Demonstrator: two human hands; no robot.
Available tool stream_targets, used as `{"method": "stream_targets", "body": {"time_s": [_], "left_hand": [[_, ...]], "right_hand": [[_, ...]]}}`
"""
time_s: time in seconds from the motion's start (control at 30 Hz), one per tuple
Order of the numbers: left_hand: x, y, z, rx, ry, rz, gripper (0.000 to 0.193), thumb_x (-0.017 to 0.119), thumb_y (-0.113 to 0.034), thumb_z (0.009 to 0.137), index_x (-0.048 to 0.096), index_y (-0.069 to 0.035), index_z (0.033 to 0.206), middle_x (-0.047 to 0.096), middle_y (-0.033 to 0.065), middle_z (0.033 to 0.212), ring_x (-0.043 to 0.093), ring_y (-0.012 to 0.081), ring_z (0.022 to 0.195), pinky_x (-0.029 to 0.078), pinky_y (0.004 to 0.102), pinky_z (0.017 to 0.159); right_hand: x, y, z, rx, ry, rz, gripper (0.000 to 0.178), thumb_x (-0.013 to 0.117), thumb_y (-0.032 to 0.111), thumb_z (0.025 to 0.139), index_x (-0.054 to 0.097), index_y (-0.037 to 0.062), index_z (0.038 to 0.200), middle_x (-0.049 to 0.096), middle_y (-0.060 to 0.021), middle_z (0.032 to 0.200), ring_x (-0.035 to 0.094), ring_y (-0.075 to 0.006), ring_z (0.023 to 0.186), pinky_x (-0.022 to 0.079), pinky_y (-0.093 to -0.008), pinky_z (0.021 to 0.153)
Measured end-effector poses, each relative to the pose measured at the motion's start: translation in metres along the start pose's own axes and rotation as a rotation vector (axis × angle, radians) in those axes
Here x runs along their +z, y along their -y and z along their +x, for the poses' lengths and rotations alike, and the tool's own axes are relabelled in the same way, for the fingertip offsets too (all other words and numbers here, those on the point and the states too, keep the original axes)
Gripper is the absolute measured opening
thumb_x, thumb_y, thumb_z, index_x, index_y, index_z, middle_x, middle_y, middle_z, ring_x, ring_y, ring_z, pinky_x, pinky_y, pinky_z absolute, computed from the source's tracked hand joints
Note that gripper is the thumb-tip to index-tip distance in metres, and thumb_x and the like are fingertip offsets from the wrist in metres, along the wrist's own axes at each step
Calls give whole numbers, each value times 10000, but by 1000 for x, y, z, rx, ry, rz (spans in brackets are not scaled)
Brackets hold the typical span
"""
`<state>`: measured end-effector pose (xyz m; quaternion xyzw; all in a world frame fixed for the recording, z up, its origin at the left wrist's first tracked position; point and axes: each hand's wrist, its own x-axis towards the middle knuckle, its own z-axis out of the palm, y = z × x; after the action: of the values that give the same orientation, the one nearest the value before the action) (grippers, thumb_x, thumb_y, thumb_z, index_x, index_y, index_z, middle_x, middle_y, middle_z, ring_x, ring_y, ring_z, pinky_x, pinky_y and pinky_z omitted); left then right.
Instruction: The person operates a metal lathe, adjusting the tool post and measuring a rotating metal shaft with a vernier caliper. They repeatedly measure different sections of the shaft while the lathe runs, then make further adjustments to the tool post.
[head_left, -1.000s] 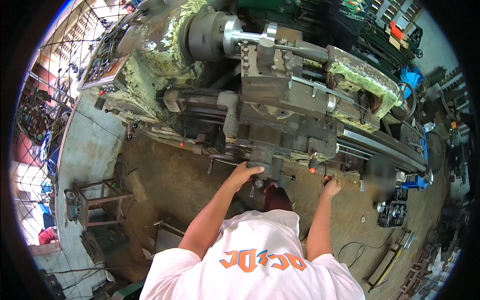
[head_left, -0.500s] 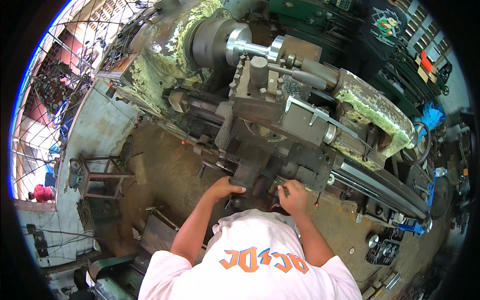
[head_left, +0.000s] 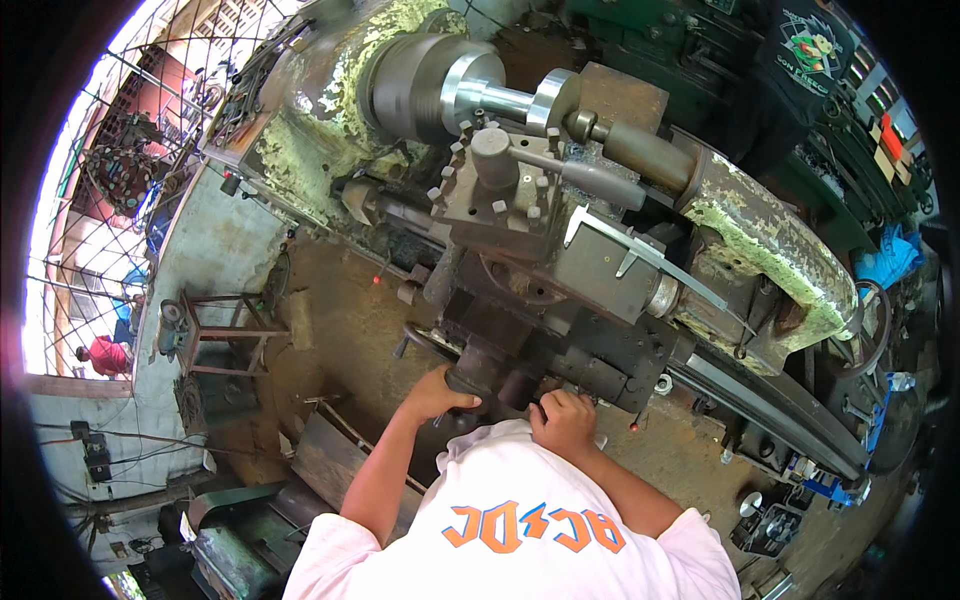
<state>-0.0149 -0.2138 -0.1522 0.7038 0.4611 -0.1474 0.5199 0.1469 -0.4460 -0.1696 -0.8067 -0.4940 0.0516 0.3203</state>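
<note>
My left hand (head_left: 440, 395) is closed round the dark cross-slide handwheel (head_left: 462, 382) at the front of a lathe, thumb along its top. Beside it on the right, my right hand (head_left: 565, 418) is curled against the same front end; what its fingers hold is hidden. Ahead, a shiny spool-shaped metal workpiece (head_left: 508, 101) runs between the blurred chuck (head_left: 412, 88) and the tailstock (head_left: 645, 152). The square tool post (head_left: 492, 160), with a long clamping handle (head_left: 590, 178), stands nearer to me. A vernier caliper (head_left: 640, 250) lies on the slide to its right.
Lathe bed rails (head_left: 765, 400) stretch to the lower right. On the left are a metal stand (head_left: 230, 332) and a wire-mesh window (head_left: 100, 240). A person in a dark shirt (head_left: 800, 60) stands behind the lathe. A green machine (head_left: 235, 550) sits at lower left.
My right hand has come nearer to me and slightly left, its fingers more curled. My left hand stays on the handwheel. The view has shifted, and the tool post appears further left.
</note>
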Motion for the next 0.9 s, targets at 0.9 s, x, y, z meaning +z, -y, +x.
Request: {"method": "stream_targets", "body": {"time_s": [0.9], "left_hand": [[23, -23, -25, 5, -233, 226, 1054, 943, -395, 615, 457, 135, 1386, 574, 310, 1359, 593, 408, 1263, 496, 416, 1058]], "right_hand": [[4, 12, 1, 86, -137, -101, 172, 767, 207, 791, 651, 81, 784, 642, -83, 769, 638, -305, 671, 486, -429, 652]]}}
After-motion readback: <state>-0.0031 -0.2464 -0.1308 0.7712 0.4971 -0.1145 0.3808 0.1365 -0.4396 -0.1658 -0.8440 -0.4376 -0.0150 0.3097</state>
